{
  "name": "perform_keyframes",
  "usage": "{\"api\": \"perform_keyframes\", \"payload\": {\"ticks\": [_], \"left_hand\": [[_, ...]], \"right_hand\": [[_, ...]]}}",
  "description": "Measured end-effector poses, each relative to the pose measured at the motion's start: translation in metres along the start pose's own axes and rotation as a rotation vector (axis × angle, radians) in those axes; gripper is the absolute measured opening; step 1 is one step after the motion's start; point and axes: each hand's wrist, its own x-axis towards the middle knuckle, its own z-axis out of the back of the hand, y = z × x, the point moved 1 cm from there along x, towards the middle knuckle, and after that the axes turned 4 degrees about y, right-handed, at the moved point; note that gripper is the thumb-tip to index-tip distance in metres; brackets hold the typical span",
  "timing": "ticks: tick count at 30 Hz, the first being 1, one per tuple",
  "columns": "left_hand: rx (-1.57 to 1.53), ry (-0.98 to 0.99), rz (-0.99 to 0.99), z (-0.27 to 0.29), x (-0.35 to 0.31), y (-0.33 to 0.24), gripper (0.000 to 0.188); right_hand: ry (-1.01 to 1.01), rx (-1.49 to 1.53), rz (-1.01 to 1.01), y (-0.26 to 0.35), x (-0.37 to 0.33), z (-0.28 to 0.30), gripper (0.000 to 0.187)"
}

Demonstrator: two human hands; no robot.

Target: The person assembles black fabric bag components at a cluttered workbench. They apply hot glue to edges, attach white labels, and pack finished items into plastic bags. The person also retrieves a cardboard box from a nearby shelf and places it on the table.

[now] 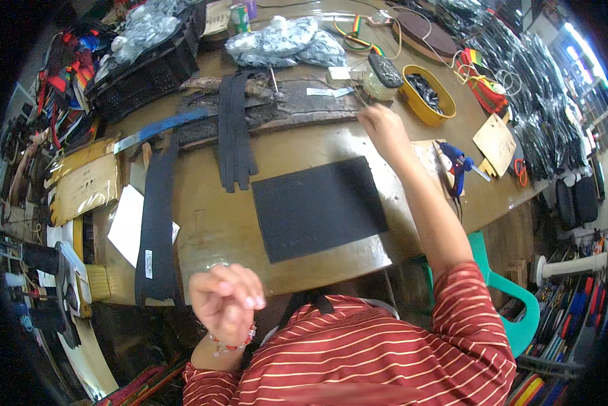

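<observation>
My left hand, with a beaded bracelet at its wrist, is raised just off the table's near edge. Its fingers are loosely bent, and I see nothing held in them. My right hand reaches far forward, close to a glass jar with a dark lid. The fingers there are curled, and whatever they may hold is hidden. Between my arms a black rectangular sheet lies flat on the table. Beyond it is a long dark, worn board, with black strips draped across it.
A yellow tub of small dark pieces stands right of the jar. A blue glue gun lies nearer me. Plastic-wrapped bundles and a black crate sit farther back. A green chair is at lower right.
</observation>
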Motion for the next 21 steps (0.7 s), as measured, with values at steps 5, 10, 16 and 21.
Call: {"api": "perform_keyframes", "payload": {"ticks": [5, 10, 16, 21], "left_hand": [[0.216, 0.085, 0.06, 0.005, -0.005, 0.009, 0.013], [0.34, -0.009, 0.331, 0.032, -0.003, 0.023, 0.015], [0.566, 0.016, 0.342, 0.035, 0.025, 0.069, 0.031], [0.469, 0.073, 0.612, 0.025, 0.023, 0.082, 0.02]], "right_hand": [[0.13, -0.304, 0.127, -0.032, 0.081, -0.066, 0.019], [0.172, -0.329, 0.186, -0.018, 0.089, -0.042, 0.012], [0.148, 0.989, -0.259, 0.075, -0.001, 0.004, 0.016], [0.245, 1.52, -0.46, 0.139, -0.089, 0.005, 0.015]]}}
